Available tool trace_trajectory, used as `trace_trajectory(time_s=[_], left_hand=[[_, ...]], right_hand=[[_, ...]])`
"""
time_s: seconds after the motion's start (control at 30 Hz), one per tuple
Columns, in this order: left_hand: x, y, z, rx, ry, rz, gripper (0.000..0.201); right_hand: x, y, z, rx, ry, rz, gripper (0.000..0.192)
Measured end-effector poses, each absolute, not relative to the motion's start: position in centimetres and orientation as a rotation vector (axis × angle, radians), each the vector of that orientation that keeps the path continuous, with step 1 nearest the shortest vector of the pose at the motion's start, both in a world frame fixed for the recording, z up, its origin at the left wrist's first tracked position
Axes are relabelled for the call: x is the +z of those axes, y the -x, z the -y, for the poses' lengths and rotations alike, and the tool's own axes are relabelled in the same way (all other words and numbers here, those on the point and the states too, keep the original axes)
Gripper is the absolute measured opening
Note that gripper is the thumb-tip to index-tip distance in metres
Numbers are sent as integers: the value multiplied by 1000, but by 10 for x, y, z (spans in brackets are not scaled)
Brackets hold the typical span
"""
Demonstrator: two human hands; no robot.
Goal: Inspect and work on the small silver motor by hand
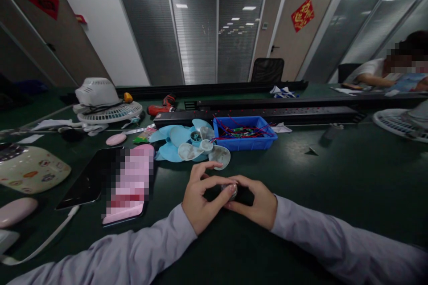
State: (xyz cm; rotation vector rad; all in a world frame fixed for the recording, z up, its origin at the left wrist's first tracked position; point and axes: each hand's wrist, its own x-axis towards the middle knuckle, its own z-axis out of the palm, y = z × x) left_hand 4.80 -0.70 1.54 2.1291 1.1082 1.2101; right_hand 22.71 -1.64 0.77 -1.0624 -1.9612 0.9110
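Observation:
A small round metal part (233,193), silver-grey and mostly covered by fingers, is held above the dark green table. My left hand (204,198) pinches it between thumb and index finger, the other fingers loosely curled. From the other side, my right hand (257,201) closes its thumb and fingertips on the same part. Just beyond my left hand lie light blue fan blades (169,153) and a greyish fan blade (220,156). Behind them stands a blue bin (247,144) with red and blue wires and small green circuit boards inside.
A phone (130,187) and a black tablet (88,180) lie at left. Farther back are a white fan (98,98), a red drill (160,109) and a long black power strip (301,115). A grey cylinder (333,131) stands right. Another person (374,73) sits far right.

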Motion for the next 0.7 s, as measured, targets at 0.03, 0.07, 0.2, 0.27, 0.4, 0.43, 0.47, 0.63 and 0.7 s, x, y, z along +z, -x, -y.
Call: trace_trajectory(time_s=[0.03, 0.07, 0.2, 0.27, 0.4, 0.43, 0.47, 0.63, 0.7], left_hand=[[16, -49, 6, 1233, -2127, -1106, 12], [16, -49, 5, 1258, -2121, -1100, 10], [20, -55, 4, 1334, -2067, -1070, 9], [22, -56, 4, 1368, -2045, -1051, 14], [27, -44, 5, 1526, -2053, -1026, 2], [26, -35, 6, 1544, -2075, -1051, 5], [25, -26, 7, 1524, -2109, -1101, 9], [3, 24, 15, 931, -2433, -1254, 16], [-5, 34, 18, 793, -2465, -1280, 19]], right_hand=[[8, -227, 15, 923, 1066, 1952, 31], [9, -226, 15, 929, 1070, 1944, 32], [9, -226, 16, 923, 1062, 1921, 38], [8, -226, 17, 910, 1063, 1921, 38], [5, -228, 15, 865, 1138, 1927, 37], [4, -229, 14, 863, 1150, 1926, 38], [4, -230, 13, 866, 1153, 1926, 39], [5, -233, 12, 922, 1106, 1948, 42], [5, -233, 12, 921, 1104, 1937, 42]])
